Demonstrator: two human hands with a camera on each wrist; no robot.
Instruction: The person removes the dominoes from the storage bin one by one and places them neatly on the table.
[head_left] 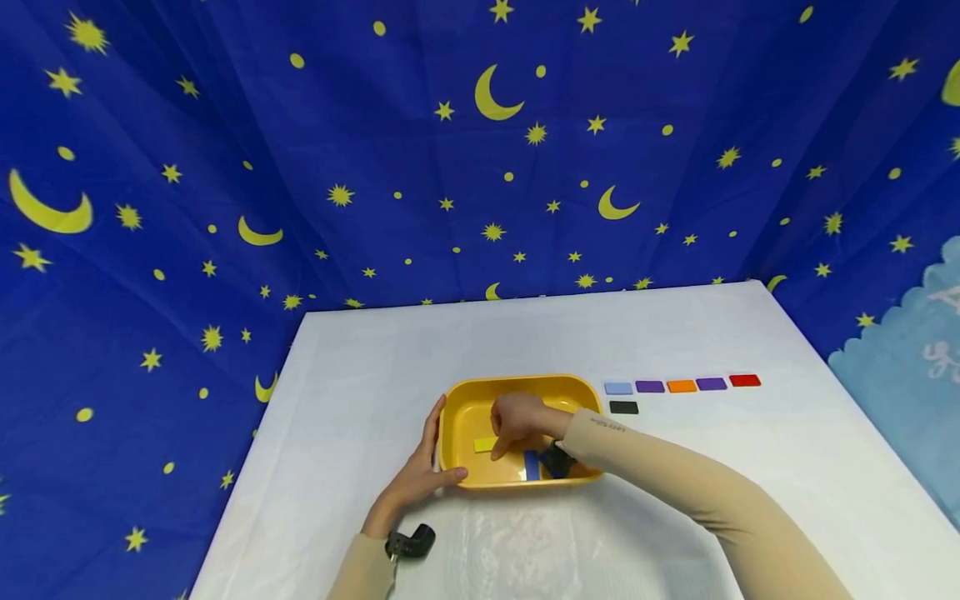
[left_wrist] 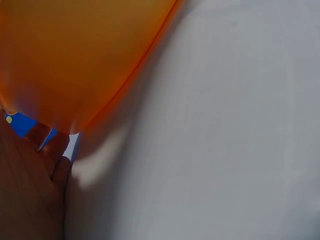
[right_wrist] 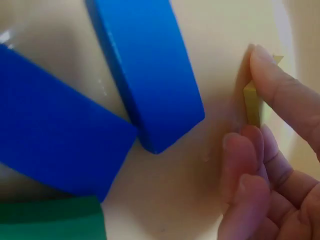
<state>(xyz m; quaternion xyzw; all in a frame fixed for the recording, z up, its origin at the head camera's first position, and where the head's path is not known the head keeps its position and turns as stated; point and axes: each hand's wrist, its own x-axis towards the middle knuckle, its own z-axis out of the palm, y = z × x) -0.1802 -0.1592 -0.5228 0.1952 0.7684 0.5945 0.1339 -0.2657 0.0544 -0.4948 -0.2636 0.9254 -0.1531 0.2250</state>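
A yellow plastic bin stands on the white table. My left hand holds its near left corner, thumb at the front rim and fingers along the left side; the bin's outer wall looks orange in the left wrist view. Inside the bin, my right hand pinches a yellow block near the floor, with the thumb and fingers around it. Blue blocks and a green block lie beside that hand. My right forearm hides part of the bin.
Right of the bin, a row of flat blocks runs along the table: light blue, purple, orange, another purple and red. Below the light blue one lies a black block. A blue starry curtain hangs behind.
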